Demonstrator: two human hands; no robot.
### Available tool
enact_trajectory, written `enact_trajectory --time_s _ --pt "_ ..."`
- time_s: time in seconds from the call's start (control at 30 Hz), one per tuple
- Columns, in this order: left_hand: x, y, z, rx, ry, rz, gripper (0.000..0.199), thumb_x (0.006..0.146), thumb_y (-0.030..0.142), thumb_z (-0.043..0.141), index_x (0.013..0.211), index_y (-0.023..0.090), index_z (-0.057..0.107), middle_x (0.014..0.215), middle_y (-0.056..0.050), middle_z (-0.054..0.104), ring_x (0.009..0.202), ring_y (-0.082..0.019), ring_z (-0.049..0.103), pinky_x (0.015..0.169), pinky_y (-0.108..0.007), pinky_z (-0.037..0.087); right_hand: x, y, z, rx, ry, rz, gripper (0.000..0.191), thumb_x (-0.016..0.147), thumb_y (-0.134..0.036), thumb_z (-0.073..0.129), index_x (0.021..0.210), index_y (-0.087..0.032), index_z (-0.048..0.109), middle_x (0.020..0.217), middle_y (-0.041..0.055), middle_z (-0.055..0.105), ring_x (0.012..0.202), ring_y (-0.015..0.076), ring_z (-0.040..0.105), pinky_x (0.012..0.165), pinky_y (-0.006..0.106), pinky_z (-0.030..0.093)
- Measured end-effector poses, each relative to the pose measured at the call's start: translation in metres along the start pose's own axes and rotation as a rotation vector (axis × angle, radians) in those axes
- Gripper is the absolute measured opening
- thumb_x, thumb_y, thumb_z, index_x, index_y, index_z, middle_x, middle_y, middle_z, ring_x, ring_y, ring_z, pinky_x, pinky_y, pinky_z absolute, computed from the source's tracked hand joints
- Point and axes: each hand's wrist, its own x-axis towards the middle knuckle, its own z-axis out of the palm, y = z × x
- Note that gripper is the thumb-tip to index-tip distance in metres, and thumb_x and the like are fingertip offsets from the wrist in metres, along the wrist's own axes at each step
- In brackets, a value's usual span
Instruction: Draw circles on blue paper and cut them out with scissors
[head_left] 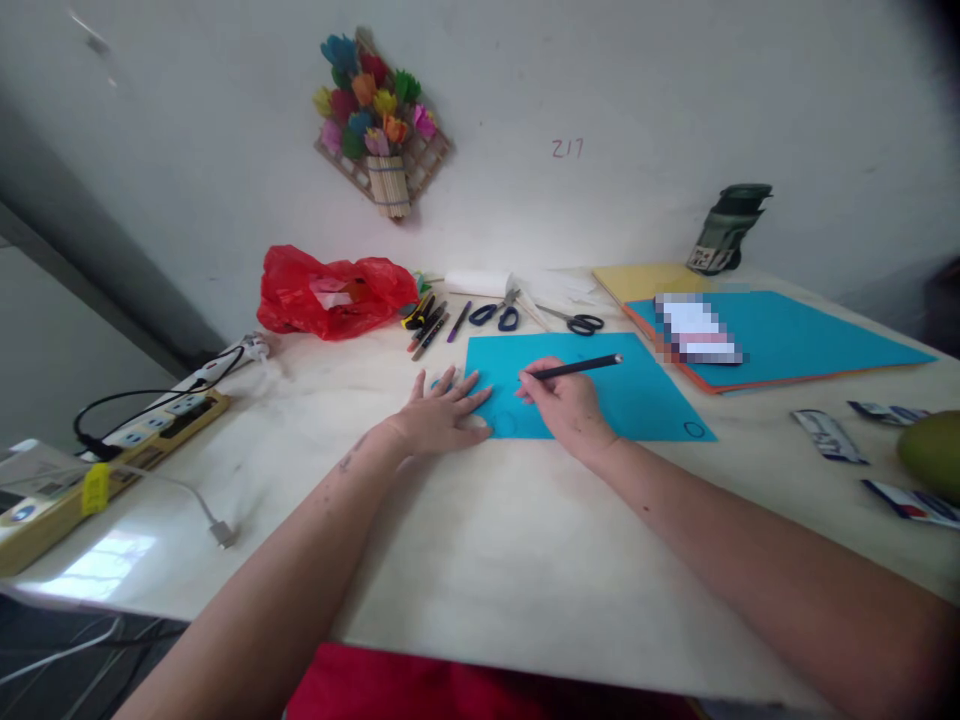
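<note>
A blue sheet of paper point(600, 345) lies flat on the table in front of me. My left hand point(448, 410) rests flat with fingers spread, its fingertips on the sheet's left edge. In my right hand point(566, 400) a black pencil point(585, 366) is gripped, slanting up to the right. Its tip is hidden by my fingers, over the middle of the sheet. A small dark circle point(694, 430) is drawn in the sheet's lower right corner, and a fainter round mark shows near the lower left.
Behind the sheet lie two pairs of scissors point(585, 323), several pens point(430, 332) and a red plastic bag point(330, 295). To the right are stacked coloured sheets point(810, 335) with a blurred-out phone-like object point(697, 330), a bottle point(727, 230) and several small packets point(829, 436). A power strip point(157, 430) runs along the left.
</note>
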Motion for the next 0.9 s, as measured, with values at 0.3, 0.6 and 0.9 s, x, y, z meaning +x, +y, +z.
enact_trajectory --time_s 0.3,0.6,0.9 --pt "0.0 0.002 0.0 -0.01 -0.017 0.003 0.07 0.076 0.068 0.017 0.136 0.033 0.007 0.142 0.002 -0.002 0.128 -0.03 -0.009 0.095 -0.058 -0.008 -0.002 -0.006 0.001 0.008 -0.032 -0.002 0.024 0.074 -0.043 0.051 0.074 -0.019 0.056 0.059 0.0028 0.063 0.059 0.0167 0.063 0.057 0.027 0.048" --pt "0.002 -0.002 0.004 -0.024 -0.012 0.018 0.073 0.074 0.07 0.017 0.136 0.033 0.006 0.142 0.002 -0.006 0.127 -0.03 -0.01 0.095 -0.058 -0.007 0.002 -0.004 0.012 0.197 -0.204 0.189 0.006 0.069 -0.025 0.056 0.071 -0.018 0.056 0.062 0.0018 0.063 0.061 0.0149 0.062 0.059 0.026 0.048" --pt "0.002 -0.002 0.004 -0.022 -0.023 0.012 0.074 0.074 0.07 0.018 0.136 0.032 0.007 0.142 0.002 -0.006 0.127 -0.03 -0.011 0.095 -0.057 -0.007 -0.018 -0.019 0.012 0.193 -0.206 0.122 0.014 0.072 -0.031 0.052 0.07 -0.018 0.055 0.061 0.0016 0.062 0.062 0.0145 0.061 0.058 0.025 0.047"
